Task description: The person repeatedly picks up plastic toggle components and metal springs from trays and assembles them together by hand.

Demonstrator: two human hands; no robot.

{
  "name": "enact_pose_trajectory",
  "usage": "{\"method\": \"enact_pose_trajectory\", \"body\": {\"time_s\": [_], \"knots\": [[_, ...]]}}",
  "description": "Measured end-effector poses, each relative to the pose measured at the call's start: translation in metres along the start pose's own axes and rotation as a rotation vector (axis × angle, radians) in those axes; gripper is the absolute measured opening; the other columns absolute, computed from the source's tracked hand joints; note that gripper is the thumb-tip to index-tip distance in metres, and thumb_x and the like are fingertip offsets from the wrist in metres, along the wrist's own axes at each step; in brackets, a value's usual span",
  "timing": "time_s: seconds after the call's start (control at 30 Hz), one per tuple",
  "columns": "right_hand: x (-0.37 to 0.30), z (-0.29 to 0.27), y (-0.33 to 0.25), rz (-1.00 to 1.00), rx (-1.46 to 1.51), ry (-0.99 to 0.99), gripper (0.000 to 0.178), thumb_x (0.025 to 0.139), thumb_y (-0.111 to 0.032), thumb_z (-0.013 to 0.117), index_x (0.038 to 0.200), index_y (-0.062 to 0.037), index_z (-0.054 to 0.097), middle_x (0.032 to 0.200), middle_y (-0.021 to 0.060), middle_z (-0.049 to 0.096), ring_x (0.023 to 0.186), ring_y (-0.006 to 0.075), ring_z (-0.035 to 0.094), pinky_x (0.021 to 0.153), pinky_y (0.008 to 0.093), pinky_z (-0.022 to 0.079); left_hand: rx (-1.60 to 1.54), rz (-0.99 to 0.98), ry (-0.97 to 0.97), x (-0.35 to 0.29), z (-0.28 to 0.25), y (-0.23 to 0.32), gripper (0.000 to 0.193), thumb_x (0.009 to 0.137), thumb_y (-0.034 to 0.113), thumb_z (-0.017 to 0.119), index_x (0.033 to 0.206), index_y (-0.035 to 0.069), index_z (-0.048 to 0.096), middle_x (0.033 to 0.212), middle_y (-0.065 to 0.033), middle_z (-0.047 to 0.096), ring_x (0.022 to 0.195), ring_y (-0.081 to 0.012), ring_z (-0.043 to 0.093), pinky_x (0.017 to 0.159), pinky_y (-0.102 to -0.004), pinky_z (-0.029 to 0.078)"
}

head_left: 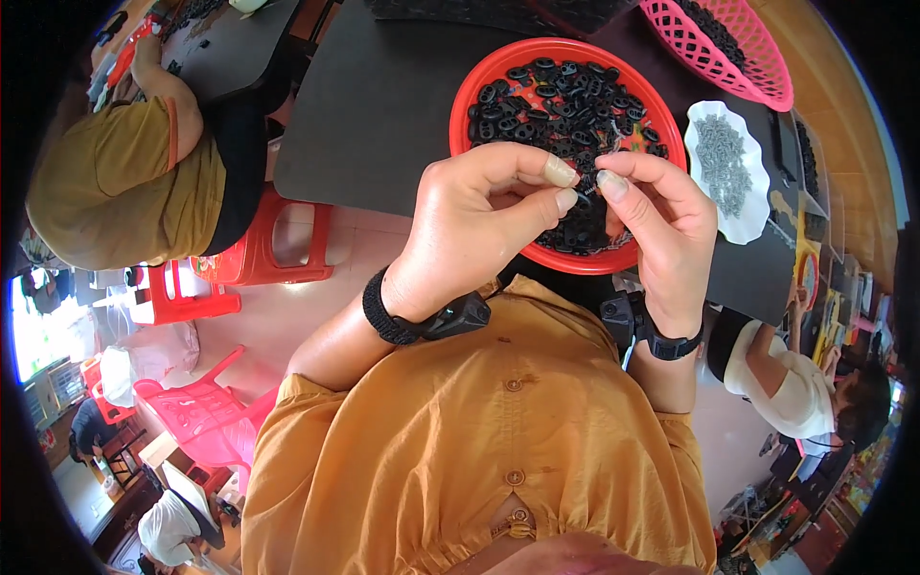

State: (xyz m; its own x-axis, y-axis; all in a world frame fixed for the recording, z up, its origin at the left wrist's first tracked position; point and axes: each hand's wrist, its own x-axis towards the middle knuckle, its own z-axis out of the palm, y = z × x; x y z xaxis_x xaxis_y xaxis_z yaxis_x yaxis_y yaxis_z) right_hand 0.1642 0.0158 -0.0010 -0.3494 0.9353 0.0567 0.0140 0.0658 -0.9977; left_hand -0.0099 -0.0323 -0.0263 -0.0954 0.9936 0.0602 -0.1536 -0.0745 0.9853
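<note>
Both of my hands meet over a round red basin [463, 81] heaped with small black plastic cord locks [575, 91]. My left hand [489, 216] has its thumb and forefinger pinched together, with tape around one fingertip. Facing it, my right hand [666, 216] pinches with thumb and forefinger too. Between the fingertips there seems to be a tiny dark and silvery piece, too small and too covered to name. Right of the basin stands a white scalloped dish [751, 216] full of tiny grey metallic pieces that look like springs.
A pink mesh basket [778, 81] of black pieces sits at the far right of the dark table [355, 115]. On the left, a person in an olive top [125, 182] sits on a red stool [278, 240]. A pink chair [206, 417] stands behind; another person [791, 388] is at right.
</note>
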Motion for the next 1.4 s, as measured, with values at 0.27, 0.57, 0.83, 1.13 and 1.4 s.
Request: {"method": "enact_pose_trajectory", "body": {"time_s": [0.27, 0.57, 0.83, 1.13, 1.4], "knots": [[-0.001, 0.003, 0.0, 0.01, -0.03, -0.025, 0.015, 0.088, -0.004, 0.066, 0.103, -0.0002, 0.068, 0.079, -0.0021, 0.061, 0.065, 0.0017, 0.051, 0.055, 0.0156, 0.04, -0.029, -0.003, 0.001, 0.0, 0.0, -0.001, 0.016, 0.084, -0.004, 0.068, 0.1, -0.002, 0.064, 0.094, -0.0085, 0.069, 0.08, -0.0124, 0.067, 0.071, -0.0239, 0.056], [0.001, 0.004, 0.003, -0.034, -0.068, -0.034, 0.013, 0.088, -0.004, 0.067, 0.101, -0.0003, 0.069, 0.081, -0.0012, 0.062, 0.065, 0.0019, 0.052, 0.055, 0.0161, 0.04, -0.103, -0.033, 0.047, 0.001, 0.005, -0.004, 0.013, 0.086, -0.003, 0.067, 0.098, -0.001, 0.064, 0.089, -0.0082, 0.069, 0.079, -0.0125, 0.067, 0.07, -0.0241, 0.056], [0.002, 0.003, 0.0, -0.002, -0.071, -0.013, 0.014, 0.087, -0.006, 0.068, 0.1, -0.001, 0.07, 0.082, -0.0006, 0.063, 0.064, 0.0016, 0.053, 0.052, 0.0159, 0.04, -0.103, -0.034, 0.029, 0.002, 0.005, -0.005, 0.012, 0.086, -0.002, 0.067, 0.098, 0.0, 0.065, 0.089, -0.0079, 0.068, 0.078, -0.0124, 0.067, 0.069, -0.0243, 0.057], [0.004, 0.001, 0.003, 0.031, -0.028, -0.046, 0.013, 0.088, -0.004, 0.066, 0.1, -0.0003, 0.069, 0.082, -0.0002, 0.064, 0.065, 0.0015, 0.053, 0.053, 0.0155, 0.041, -0.145, -0.073, 0.05, 0.003, 0.007, -0.004, 0.012, 0.085, -0.002, 0.068, 0.096, -0.001, 0.065, 0.087, -0.006, 0.069, 0.076, -0.0091, 0.064, 0.069, -0.0228, 0.055], [0.004, 0.002, 0.009, -0.115, -0.111, -0.048, 0.023, 0.081, -0.001, 0.072, 0.104, 0.0, 0.069, 0.089, 0.003, 0.064, 0.068, 0.0051, 0.056, 0.058, 0.0178, 0.046, -0.197, -0.045, 0.089, 0.003, 0.007, -0.003, 0.011, 0.086, -0.002, 0.067, 0.096, -0.001, 0.064, 0.089, -0.0067, 0.069, 0.076, -0.0103, 0.065, 0.068, -0.0228, 0.055]]}}
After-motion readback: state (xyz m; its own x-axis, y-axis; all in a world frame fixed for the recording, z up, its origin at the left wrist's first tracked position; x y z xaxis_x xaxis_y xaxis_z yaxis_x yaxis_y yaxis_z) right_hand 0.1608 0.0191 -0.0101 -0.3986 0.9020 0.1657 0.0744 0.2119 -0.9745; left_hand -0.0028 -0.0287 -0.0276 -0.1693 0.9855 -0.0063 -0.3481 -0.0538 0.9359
